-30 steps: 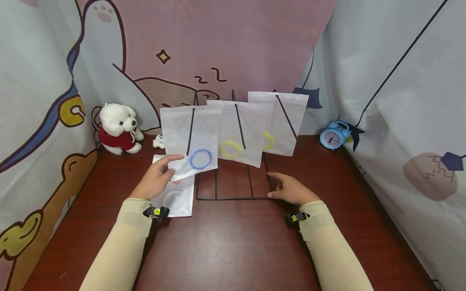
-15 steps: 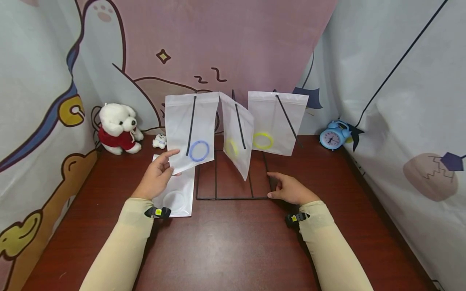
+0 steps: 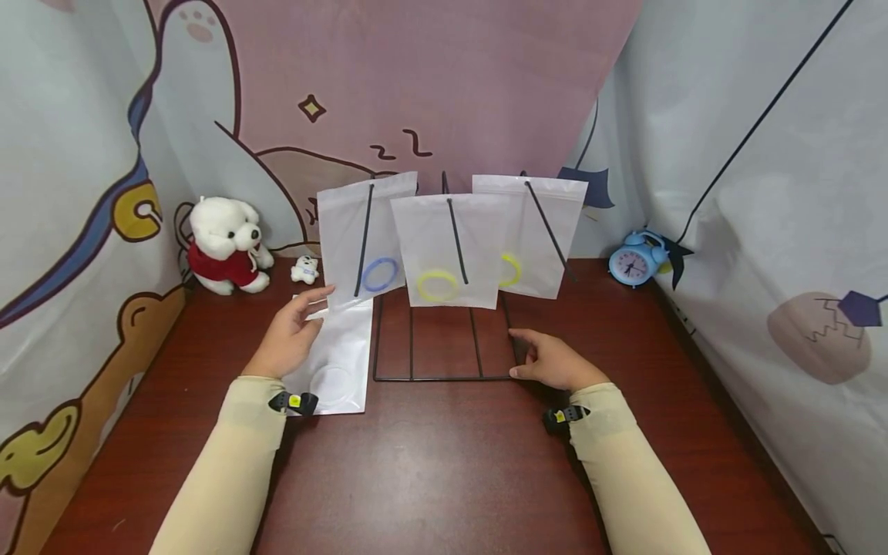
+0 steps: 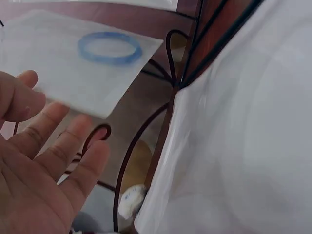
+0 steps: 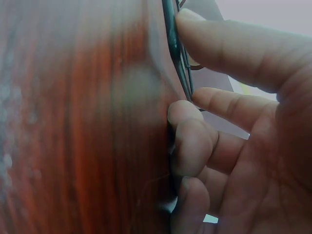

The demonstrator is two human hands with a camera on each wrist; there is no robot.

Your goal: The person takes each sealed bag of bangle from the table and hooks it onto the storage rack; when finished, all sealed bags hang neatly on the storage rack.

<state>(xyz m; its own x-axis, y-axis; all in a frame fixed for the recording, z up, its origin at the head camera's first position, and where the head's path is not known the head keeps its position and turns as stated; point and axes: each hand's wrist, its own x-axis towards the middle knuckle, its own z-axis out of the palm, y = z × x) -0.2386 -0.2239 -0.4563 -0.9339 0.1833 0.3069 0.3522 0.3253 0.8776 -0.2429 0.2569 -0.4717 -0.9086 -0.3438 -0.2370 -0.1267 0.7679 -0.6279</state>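
A black wire display rack (image 3: 444,378) stands on the table with three white zip bags hanging from its hooks. The left bag (image 3: 347,223) shows a blue ring and is slightly turned. Yellow rings show through the middle bag (image 3: 479,239) and the right bag (image 3: 555,231). My left hand (image 3: 284,335) is by the left bag's lower corner, its fingers extended; whether they touch it I cannot tell. My right hand (image 3: 555,361) holds the rack base's front right corner with thumb and forefinger, the other fingers curled in the right wrist view. Another white bag (image 3: 347,347) with a pale ring lies beside the rack.
A white plush dog (image 3: 225,239) in red sits at the back left, with a small white figurine (image 3: 305,270) near it. A blue alarm clock (image 3: 634,258) stands at the back right. Printed cloth surrounds the brown table (image 3: 444,478).
The left bag has slid up and back along its hook, and its lower corner has come away from my left fingers. The middle bag swung sideways and back. My right hand has stayed put.
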